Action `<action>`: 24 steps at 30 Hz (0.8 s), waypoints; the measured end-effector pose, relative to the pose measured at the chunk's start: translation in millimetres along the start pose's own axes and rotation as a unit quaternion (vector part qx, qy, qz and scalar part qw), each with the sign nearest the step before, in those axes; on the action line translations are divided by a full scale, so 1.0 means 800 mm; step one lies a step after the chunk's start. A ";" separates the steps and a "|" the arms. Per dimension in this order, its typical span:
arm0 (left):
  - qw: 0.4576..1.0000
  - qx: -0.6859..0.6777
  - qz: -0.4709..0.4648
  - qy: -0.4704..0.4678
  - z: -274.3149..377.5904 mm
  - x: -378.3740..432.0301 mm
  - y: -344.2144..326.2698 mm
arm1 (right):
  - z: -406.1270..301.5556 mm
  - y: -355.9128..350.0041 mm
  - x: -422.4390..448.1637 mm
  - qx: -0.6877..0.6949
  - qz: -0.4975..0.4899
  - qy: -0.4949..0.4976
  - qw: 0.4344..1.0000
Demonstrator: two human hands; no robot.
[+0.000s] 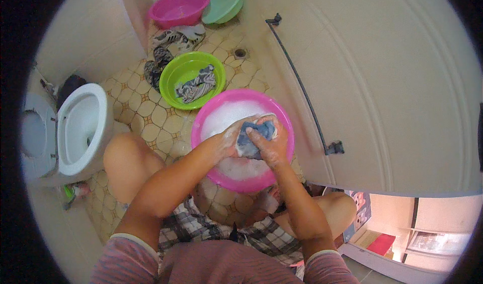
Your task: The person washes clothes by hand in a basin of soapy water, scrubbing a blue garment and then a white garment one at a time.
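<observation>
A wet blue-grey cloth (pixel 260 131) with suds on it is bunched between both hands, above a pink plastic basin (pixel 288 142). White foam (pixel 230 114) covers much of the water in the basin. My left hand (pixel 231 138) grips the cloth from its left side, its fingers partly hidden behind it. My right hand (pixel 275 148) holds the other side, with the thumb pressed on top of the cloth. Touching or close behind the pink basin stands a lime-green basin (pixel 166 78), in which a striped, twisted cloth (pixel 196 86) lies.
A toilet (pixel 102 129) with its lid raised is at the left. Shoes (pixel 153 71) and another patterned pile (pixel 181 38) lie on the tiled floor, near a second pink basin (pixel 179 8) and a pale green one (pixel 226 4). A floor drain (pixel 240 53) and a wall-mounted bar (pixel 298 82) are to the right.
</observation>
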State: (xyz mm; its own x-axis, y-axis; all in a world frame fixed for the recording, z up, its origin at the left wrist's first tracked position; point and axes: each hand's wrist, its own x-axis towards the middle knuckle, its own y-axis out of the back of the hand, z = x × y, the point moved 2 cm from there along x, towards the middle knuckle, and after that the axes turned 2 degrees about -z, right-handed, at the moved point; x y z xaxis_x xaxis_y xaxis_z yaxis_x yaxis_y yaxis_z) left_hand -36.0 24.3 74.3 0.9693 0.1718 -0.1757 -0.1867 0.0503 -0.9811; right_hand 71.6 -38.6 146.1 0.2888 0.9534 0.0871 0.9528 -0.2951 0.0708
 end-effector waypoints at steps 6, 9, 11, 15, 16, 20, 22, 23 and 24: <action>0.814 0.287 0.375 -0.339 -0.021 0.040 -0.024 | 0.085 0.036 0.009 0.279 0.225 -0.186 0.915; 0.605 0.537 0.493 -0.321 -0.030 0.019 -0.066 | 0.126 0.029 0.010 0.454 0.176 -0.303 0.819; 0.594 0.557 0.483 -0.323 -0.044 0.019 -0.058 | 0.129 0.027 0.004 0.478 0.118 -0.317 0.811; 0.568 0.640 0.418 -0.306 -0.074 0.046 -0.046 | 0.142 0.026 -0.010 0.544 0.008 -0.272 0.793; 0.561 0.660 0.398 -0.302 -0.081 0.053 -0.043 | 0.141 0.022 -0.010 0.603 -0.090 -0.120 0.783; 0.542 0.710 0.342 -0.291 -0.105 0.078 -0.037 | 0.166 0.087 -0.010 0.521 -0.126 -0.223 0.814; 0.529 0.720 0.347 -0.287 -0.107 0.069 -0.020 | 0.113 0.045 -0.014 0.536 -0.083 -0.320 0.776; 0.523 0.725 0.341 -0.289 -0.110 0.070 -0.020 | 0.094 0.038 -0.015 0.535 -0.083 -0.320 0.777; 0.518 0.734 0.332 -0.288 -0.113 0.072 -0.020 | 0.082 0.035 -0.018 0.573 -0.096 -0.327 0.745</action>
State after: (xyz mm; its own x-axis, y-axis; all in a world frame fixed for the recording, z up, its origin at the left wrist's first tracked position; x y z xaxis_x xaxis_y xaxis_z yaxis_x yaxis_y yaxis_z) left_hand 37.1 -55.3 72.4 0.4845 0.8742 0.0334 -0.7783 0.4133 0.4727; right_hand 99.9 -56.2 81.9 -0.2360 0.9087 -0.3445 0.3272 -0.2595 -0.9086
